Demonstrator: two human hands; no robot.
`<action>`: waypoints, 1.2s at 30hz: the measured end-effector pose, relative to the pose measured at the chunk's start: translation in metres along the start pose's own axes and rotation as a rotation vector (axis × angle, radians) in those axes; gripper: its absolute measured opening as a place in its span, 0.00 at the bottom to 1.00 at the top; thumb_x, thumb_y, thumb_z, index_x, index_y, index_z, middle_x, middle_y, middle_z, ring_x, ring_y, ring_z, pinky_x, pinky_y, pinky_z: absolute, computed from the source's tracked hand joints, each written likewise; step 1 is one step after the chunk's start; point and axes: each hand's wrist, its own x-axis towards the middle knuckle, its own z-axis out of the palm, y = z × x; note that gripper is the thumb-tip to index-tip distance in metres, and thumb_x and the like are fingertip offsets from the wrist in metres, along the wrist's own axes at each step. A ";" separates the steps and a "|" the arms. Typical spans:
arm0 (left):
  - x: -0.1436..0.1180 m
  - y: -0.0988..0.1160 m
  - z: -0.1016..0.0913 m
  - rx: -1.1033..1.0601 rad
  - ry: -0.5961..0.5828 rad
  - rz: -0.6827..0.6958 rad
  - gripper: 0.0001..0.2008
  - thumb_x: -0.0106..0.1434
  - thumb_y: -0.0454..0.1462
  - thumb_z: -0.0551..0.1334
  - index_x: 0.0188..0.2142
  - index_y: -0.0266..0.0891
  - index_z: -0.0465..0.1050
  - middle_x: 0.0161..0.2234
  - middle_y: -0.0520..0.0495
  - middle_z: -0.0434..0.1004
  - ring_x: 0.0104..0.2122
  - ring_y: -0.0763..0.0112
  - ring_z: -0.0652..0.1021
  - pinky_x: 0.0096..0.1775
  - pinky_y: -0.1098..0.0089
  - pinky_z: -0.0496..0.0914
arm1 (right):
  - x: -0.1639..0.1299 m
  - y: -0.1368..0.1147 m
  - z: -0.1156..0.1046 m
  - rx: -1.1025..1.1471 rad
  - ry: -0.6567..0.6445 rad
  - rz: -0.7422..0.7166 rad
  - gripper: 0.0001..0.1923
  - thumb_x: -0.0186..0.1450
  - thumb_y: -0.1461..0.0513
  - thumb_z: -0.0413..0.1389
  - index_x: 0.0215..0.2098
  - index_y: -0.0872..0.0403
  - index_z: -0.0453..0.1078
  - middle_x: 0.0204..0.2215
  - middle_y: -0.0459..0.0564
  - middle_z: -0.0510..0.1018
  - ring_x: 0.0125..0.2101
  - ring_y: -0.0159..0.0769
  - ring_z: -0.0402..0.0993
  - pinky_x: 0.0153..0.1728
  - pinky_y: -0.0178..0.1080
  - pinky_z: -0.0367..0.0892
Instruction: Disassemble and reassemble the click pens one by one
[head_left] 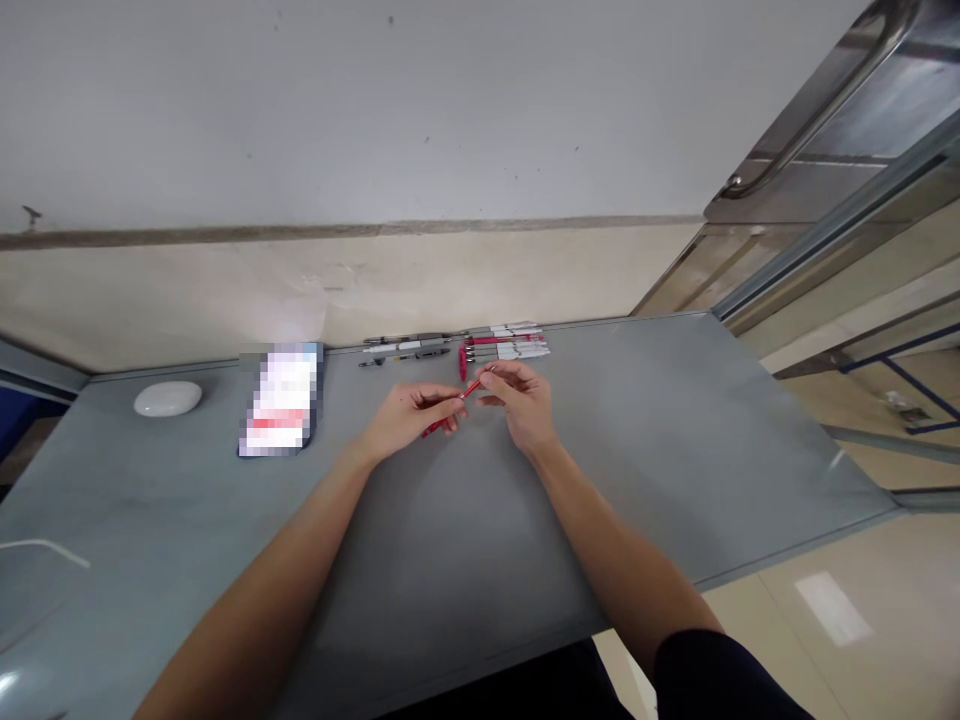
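Note:
Between my two hands, just above the grey table, is a slim red pen (472,388), tilted up toward the right. My left hand (415,416) pinches its lower left part, and a bit of red sticks out below the fingers. The thumb and fingers of my right hand (519,398) close on its upper right end. Behind the hands, several pens and pen parts (409,347) lie near the wall, grey, white and dark. To their right is a group of white-and-clear pen pieces (523,349) with a red one among them. A small red pen part (462,362) lies next to that group.
A phone (281,400) with a blurred lit screen rests on the left of the grey table (465,560). Farther left sits a white rounded case (168,398). A pale cable (45,545) lies at the left edge. The wall (480,275) bounds the table's back.

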 end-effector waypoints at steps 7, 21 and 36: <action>0.001 -0.004 0.004 -0.075 0.000 -0.013 0.12 0.61 0.44 0.67 0.35 0.37 0.82 0.27 0.47 0.80 0.26 0.70 0.78 0.32 0.70 0.71 | -0.001 0.001 0.000 -0.011 0.037 -0.040 0.10 0.53 0.57 0.69 0.32 0.48 0.77 0.31 0.43 0.83 0.31 0.34 0.81 0.29 0.37 0.79; -0.002 0.004 -0.001 -0.023 -0.052 -0.063 0.14 0.60 0.46 0.68 0.40 0.39 0.82 0.36 0.44 0.84 0.33 0.67 0.80 0.39 0.67 0.74 | -0.002 -0.008 0.001 0.132 0.022 -0.028 0.08 0.56 0.57 0.67 0.34 0.47 0.77 0.35 0.43 0.83 0.34 0.32 0.81 0.35 0.40 0.81; -0.022 0.003 -0.001 -0.608 0.304 -0.149 0.12 0.58 0.38 0.71 0.41 0.37 0.79 0.39 0.45 0.83 0.36 0.66 0.82 0.43 0.62 0.78 | 0.008 -0.025 -0.010 0.258 0.105 0.095 0.11 0.56 0.56 0.67 0.37 0.45 0.78 0.38 0.43 0.81 0.35 0.31 0.78 0.35 0.37 0.77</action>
